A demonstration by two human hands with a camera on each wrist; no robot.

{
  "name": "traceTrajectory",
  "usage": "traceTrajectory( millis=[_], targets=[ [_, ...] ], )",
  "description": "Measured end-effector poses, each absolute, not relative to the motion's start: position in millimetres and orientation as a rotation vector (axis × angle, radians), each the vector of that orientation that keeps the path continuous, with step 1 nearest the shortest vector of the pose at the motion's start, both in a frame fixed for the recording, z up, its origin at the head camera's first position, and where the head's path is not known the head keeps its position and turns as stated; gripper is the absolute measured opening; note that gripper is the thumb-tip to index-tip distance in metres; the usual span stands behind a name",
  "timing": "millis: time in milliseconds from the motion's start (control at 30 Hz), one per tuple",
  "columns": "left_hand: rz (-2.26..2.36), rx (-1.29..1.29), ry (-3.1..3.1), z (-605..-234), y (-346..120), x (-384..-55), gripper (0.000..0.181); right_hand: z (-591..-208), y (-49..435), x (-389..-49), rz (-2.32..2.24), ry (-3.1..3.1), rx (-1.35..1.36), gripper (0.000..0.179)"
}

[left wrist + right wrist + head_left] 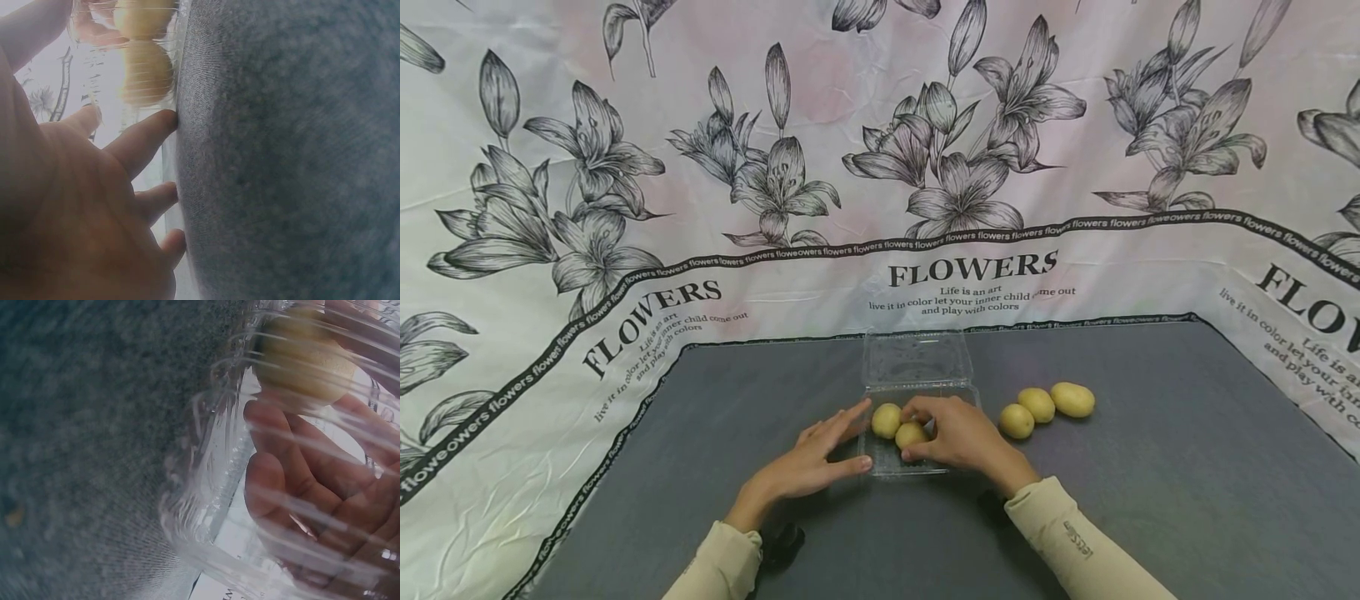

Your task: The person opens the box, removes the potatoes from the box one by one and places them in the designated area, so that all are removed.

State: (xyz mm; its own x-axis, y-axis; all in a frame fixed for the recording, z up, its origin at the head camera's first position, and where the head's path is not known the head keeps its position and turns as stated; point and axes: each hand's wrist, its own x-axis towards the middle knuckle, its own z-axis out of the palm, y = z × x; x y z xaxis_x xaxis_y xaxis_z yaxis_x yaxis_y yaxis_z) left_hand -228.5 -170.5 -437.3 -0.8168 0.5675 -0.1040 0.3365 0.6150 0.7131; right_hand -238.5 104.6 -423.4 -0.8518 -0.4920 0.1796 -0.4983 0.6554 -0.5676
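A clear plastic clamshell box (880,468) lies on the grey table with its lid (917,360) tipped back away from me. Inside it sits a small yellow potato (886,420). Right beside that one, my right hand (958,433) pinches a second potato (912,436) between thumb and fingers, low in the box. Through the ribbed plastic wall, the right wrist view shows the gripped potato (303,362) and curled fingers. My left hand (808,460) is spread along the box's left side, thumb and fingertips at its edge, holding nothing.
Three more potatoes lie in a slanting row right of the box: a near one (1017,422), a middle one (1037,406) and a longer far one (1072,400). A flower-printed cloth (805,300) hangs behind the table. Dark straps (782,546) show near the wrists.
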Motion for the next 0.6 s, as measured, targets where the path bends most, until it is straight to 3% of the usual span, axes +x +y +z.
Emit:
traceTrajectory(
  millis=[600],
  targets=[
    [1.022, 0.734, 2.531, -436.7, -169.4, -226.8, 0.079, -425.0, 109.4, -235.2, 1.051, -2.79, 0.921, 0.04]
  ],
)
